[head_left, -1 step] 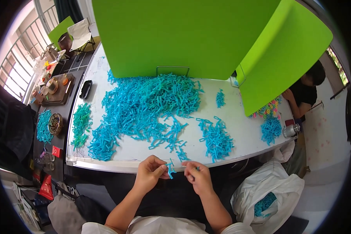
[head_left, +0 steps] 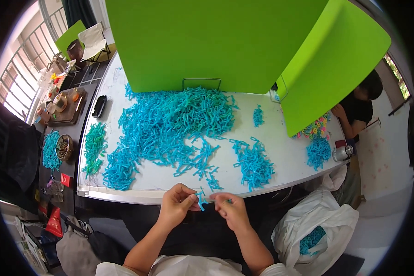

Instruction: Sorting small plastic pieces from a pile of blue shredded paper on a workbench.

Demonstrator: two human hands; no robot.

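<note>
In front of the table's near edge, my left hand [head_left: 175, 205] pinches a few small blue plastic clip-like pieces [head_left: 201, 201] between thumb and fingers. Just to the right, my right hand [head_left: 232, 212] is curled, its fingertips close to those pieces. A bit of blue plastic [head_left: 229, 201] shows among its fingers; the rest of it is hidden. On the white table [head_left: 207, 180] beyond lies a large heap of similar blue pieces [head_left: 156, 119], with a smaller heap [head_left: 254, 165] right of it. A few loose blue pieces [head_left: 213, 181] lie near the edge.
Green upright panels [head_left: 216, 41] stand at the back and right [head_left: 336, 60]. Green pieces [head_left: 94, 147] lie at the left. A white bag [head_left: 285, 230] with blue pieces sits lower right. Behind the right panel, a person [head_left: 363, 101] leans at the table beside colourful rings [head_left: 316, 128].
My right hand has shifted slightly left and down, its fingertips nearer the pieces in my left hand. The left hand keeps its grip. The whole view has moved a little.
</note>
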